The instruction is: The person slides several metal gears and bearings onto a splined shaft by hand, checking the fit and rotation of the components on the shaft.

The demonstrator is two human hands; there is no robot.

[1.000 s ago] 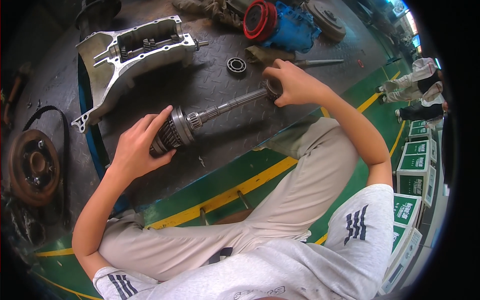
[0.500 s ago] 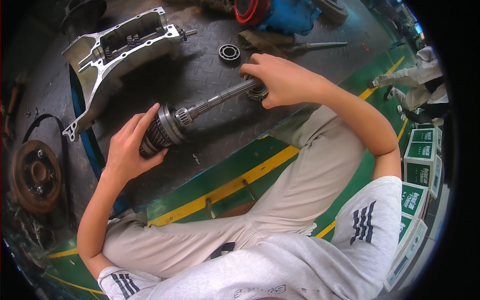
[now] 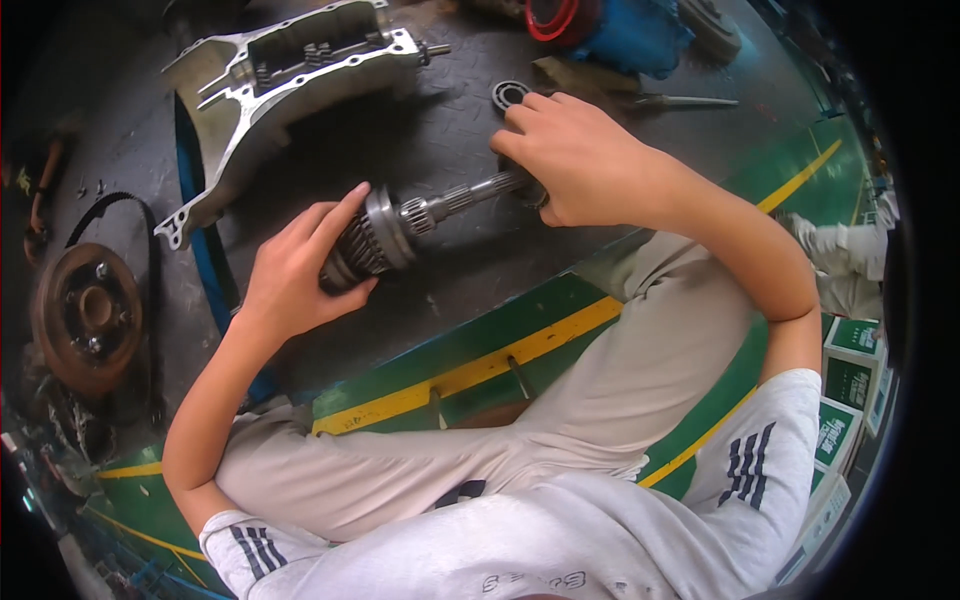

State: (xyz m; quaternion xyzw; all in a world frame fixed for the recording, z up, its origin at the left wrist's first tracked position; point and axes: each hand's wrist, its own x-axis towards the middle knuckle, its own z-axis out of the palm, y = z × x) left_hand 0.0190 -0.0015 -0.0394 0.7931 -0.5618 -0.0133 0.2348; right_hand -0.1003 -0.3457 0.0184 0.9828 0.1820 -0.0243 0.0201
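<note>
A steel gear shaft (image 3: 465,198) lies slantwise in front of me, low over the workbench. My left hand (image 3: 305,260) is wrapped round its thick geared end, thumb below and fingers above. At the thin splined end, my right hand (image 3: 580,160) is closed round a dark ring-shaped part (image 3: 537,192), mostly hidden under the fingers. The shaft's tip is hidden there too. Just beyond the right knuckles a loose ball bearing (image 3: 511,94) lies flat on the bench.
An open gearbox housing (image 3: 290,95) with gears inside stands at the far left. A rusty hub disc (image 3: 95,310) and a black toothed belt (image 3: 150,240) are at the left. A blue part with a red rim (image 3: 610,35) and a rod-like tool (image 3: 690,101) lie at the back right.
The view has shifted, so the bench things sit further right and higher. My right hand has come nearer to my left along the shaft, and less of the splined length shows.
</note>
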